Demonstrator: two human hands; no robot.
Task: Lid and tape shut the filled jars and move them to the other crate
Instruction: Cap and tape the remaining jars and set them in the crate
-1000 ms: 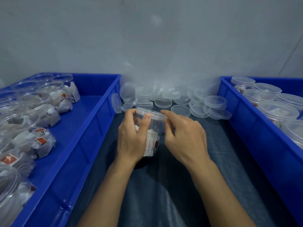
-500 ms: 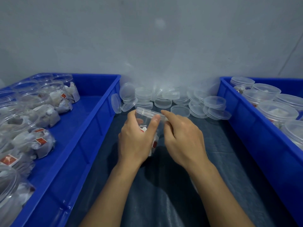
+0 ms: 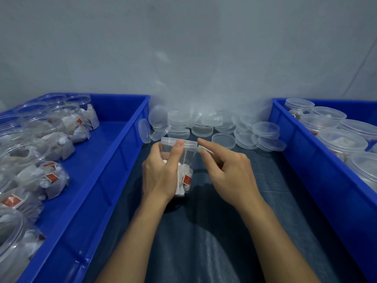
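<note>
A clear jar of white sachets with red labels stands on the dark mat between two blue crates, with a clear lid on top. My left hand grips the jar from the left, its thumb up against the lid's edge. My right hand is just right of the lid and pinches a small pale piece of tape between thumb and forefinger. The left crate holds several open filled jars. The right crate holds several lidded jars.
A heap of loose clear lids lies against the grey wall behind the jar, partly under a clear plastic bag. The dark mat runs between the crates toward me.
My right hand has come off the jar's side and drawn slightly right, now pinching the tape by the lid. My left thumb has slid up onto the lid's edge.
</note>
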